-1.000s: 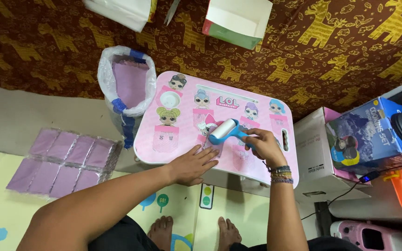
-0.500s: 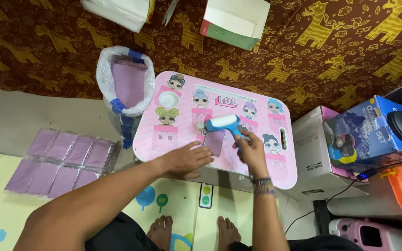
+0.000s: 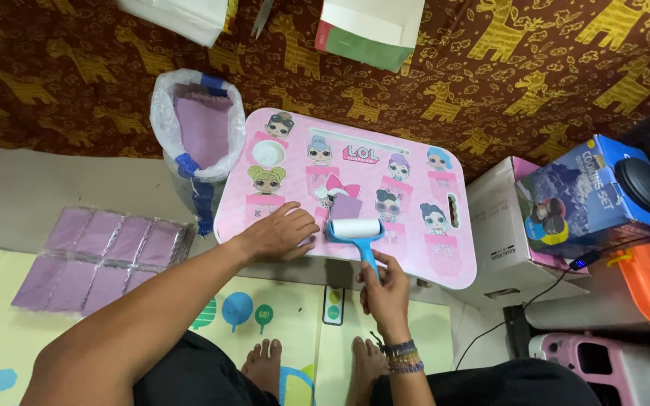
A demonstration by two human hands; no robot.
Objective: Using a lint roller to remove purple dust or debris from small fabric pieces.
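Note:
A pink lap table (image 3: 280,143) printed with doll figures stands in front of me. On its middle lies a small purple sheet (image 3: 345,207). My right hand (image 3: 385,286) grips the blue handle of a white roller (image 3: 355,229), which rests across the sheet's near edge. My left hand (image 3: 280,233) lies flat on the table just left of the sheet, fingers spread.
A plastic bag of purple sheets (image 3: 201,128) stands left of the table. A flat pile of wrapped purple sheets (image 3: 107,252) lies on the floor mat at left. Cardboard boxes (image 3: 498,233) and a blue box (image 3: 588,192) sit at right. My bare feet (image 3: 265,365) show below.
My right hand has drawn the roller toward me, down over the purple sheet to its near edge. My left hand shifted slightly left on the table.

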